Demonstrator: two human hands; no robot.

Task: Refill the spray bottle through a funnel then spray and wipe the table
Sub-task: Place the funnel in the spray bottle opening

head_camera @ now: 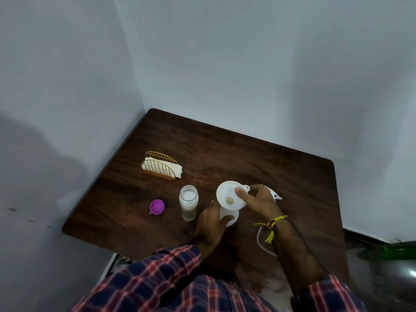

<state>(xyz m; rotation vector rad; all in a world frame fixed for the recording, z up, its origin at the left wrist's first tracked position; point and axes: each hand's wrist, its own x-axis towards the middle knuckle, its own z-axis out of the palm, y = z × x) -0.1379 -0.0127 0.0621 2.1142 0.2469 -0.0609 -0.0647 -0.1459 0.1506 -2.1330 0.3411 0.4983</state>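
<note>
A white funnel (pixel 228 194) sits in the neck of a white spray bottle (pixel 230 218) near the middle of the dark wooden table (pixel 258 158). My left hand (pixel 210 224) wraps the bottle's body from the left. My right hand (pixel 256 200) pinches the funnel's rim by its small tab. The bottle's white spray head (pixel 275 195) lies on the table just behind my right hand, and its thin tube (pixel 261 240) curves down beside my wrist. A clear glass jar (pixel 188 202) with liquid stands open to the left of the bottle.
A small purple funnel (pixel 157 207) lies left of the jar. A gold wire holder with white napkins (pixel 161 165) stands further back on the left. Walls close the table's left and far sides. A green object (pixel 398 251) lies off the table's right edge.
</note>
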